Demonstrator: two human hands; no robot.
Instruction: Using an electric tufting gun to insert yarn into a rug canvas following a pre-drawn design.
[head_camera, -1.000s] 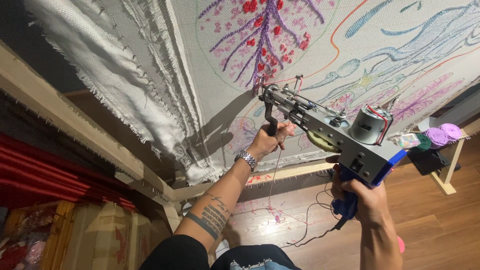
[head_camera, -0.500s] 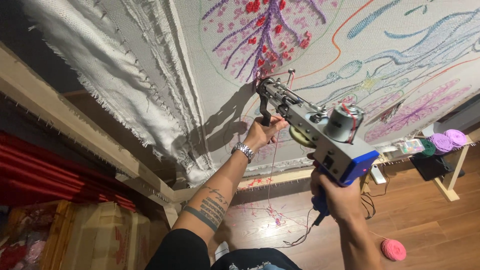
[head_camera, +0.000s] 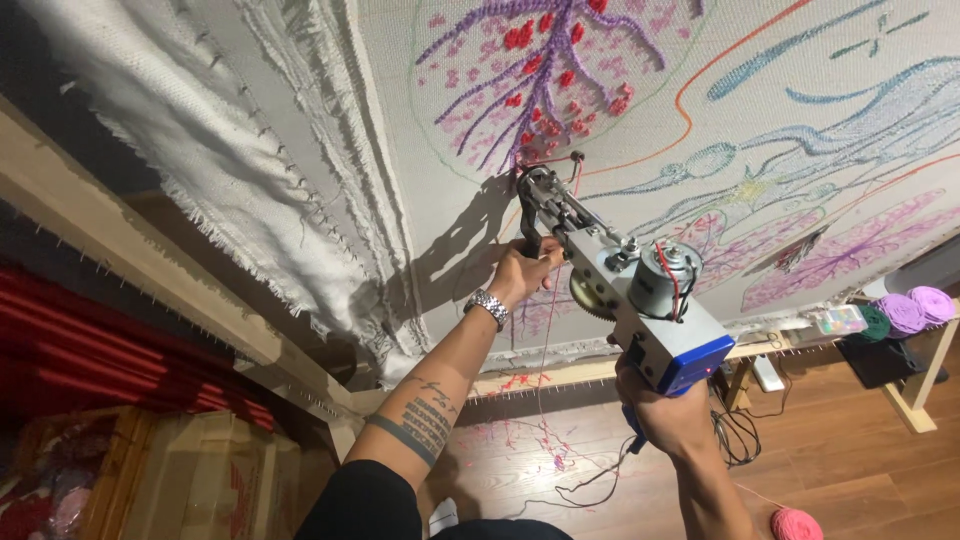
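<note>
Stretched cloth (head_camera: 420, 200) is filling most of the room's view, pinned on a wooden frame (head_camera: 130, 270), with purple branches and red blossoms (head_camera: 545, 60) already tufted into it and coloured outlines running off to one side. Wood flooring is showing below, with loose yarn ends scattered on it.

Both hands are gripping a tufting gun (head_camera: 630, 290). The left hand (head_camera: 522, 272) is clenching its fingers (head_camera: 548, 262) round the front handle, a metal watch (head_camera: 487, 308) sitting just behind them on the wrist. The right hand (head_camera: 665, 415) is wrapping the rear grip under the blue housing, fingers closed tight on it. Beyond the left fingers the needle end is touching the cloth right at the foot of the purple branches.

Compared with a second ago, the gun is sitting higher and further along the cloth: its tip was pointing at bare fabric below the motif, and now it is pressing in at the motif's base. To me that reads as the gun working upward along a line. Red yarn (head_camera: 545, 340) is trailing down past the left fingers toward the floor. Yarn cones (head_camera: 915, 308) are standing well beyond the right fingers, and a pink ball (head_camera: 797, 523) is lying below them.
</note>
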